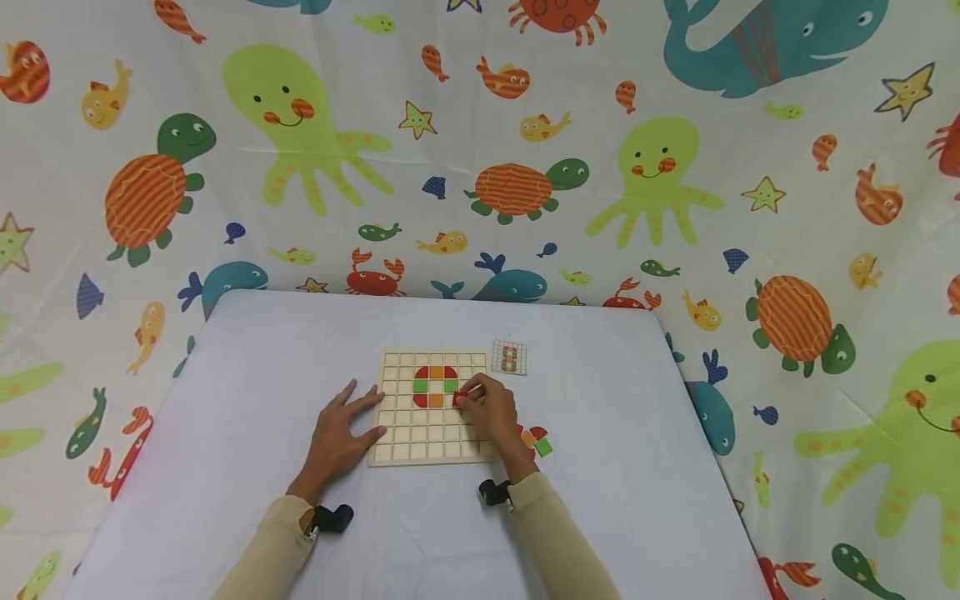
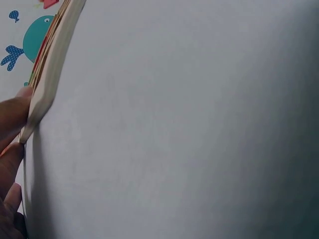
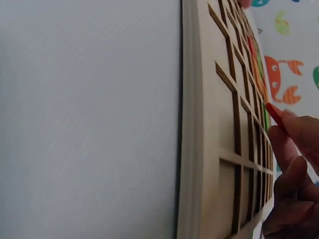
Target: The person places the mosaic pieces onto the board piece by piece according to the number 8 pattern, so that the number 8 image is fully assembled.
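A wooden grid board (image 1: 397,427) lies on the white table. On it, red, orange and green tiles (image 1: 436,372) form a ring around a bare square. My right hand (image 1: 491,412) pinches a small red tile (image 3: 277,118) between thumb and finger, over the ring's lower right corner. In the right wrist view the tile is tilted, close to the grid. My left hand (image 1: 337,437) is spread at the board's left edge, its fingertips and thumb touching the frame. The left wrist view shows those fingers (image 2: 11,117) against the board's side.
A small pattern card (image 1: 509,357) with a gridded picture lies beyond the board's upper right corner. Several loose red, orange and green tiles (image 1: 543,447) lie right of the board, partly behind the right wrist. A sea-animal print curtain (image 1: 517,187) hangs behind the table.
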`<state>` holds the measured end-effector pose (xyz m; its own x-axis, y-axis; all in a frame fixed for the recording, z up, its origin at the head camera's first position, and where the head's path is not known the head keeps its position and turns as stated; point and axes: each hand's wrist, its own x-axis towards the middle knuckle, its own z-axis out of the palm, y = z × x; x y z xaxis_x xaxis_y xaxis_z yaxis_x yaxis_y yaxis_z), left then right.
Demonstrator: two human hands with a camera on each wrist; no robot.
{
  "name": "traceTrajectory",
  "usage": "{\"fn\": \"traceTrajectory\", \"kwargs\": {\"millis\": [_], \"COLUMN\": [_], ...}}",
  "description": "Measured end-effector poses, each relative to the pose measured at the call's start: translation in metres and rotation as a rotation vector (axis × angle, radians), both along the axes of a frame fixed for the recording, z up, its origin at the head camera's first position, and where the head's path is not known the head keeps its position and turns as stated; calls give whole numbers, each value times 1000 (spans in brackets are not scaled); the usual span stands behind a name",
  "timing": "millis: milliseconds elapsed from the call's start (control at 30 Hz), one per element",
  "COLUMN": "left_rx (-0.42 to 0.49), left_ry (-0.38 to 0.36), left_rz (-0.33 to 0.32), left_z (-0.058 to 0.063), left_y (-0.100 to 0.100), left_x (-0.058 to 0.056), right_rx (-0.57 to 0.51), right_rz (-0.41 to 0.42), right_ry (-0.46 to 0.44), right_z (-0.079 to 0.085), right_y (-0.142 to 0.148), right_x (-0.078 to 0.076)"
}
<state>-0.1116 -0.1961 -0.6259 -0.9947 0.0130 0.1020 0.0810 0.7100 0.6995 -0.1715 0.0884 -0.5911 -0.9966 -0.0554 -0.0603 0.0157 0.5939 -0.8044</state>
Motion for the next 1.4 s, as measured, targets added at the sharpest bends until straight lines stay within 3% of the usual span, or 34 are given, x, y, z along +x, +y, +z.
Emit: {"fn": "traceTrajectory", "kwargs": {"millis": [367, 667, 1000, 1267, 1400], "left_rx": [6, 13, -1, -4, -4], "left_ry": [5, 16, -3, 56, 20], "left_rz": [-3, -4, -6, -3, 0], "left_z": [-3, -2, -2, -6, -5], "left_y": [-1, 1, -1, -1, 0], "left_x": [0, 0, -1, -2, -2], "right_rx": [169, 120, 8, 54, 81], "right_rz": [12, 9, -83, -184, -187], "right_ry": [-17, 1, 53, -46, -89], "right_z": [-1, 0, 4, 4, 5], "right_y": [-21, -18, 30, 73, 87], "right_x": [-5, 0, 12, 18, 25]}}
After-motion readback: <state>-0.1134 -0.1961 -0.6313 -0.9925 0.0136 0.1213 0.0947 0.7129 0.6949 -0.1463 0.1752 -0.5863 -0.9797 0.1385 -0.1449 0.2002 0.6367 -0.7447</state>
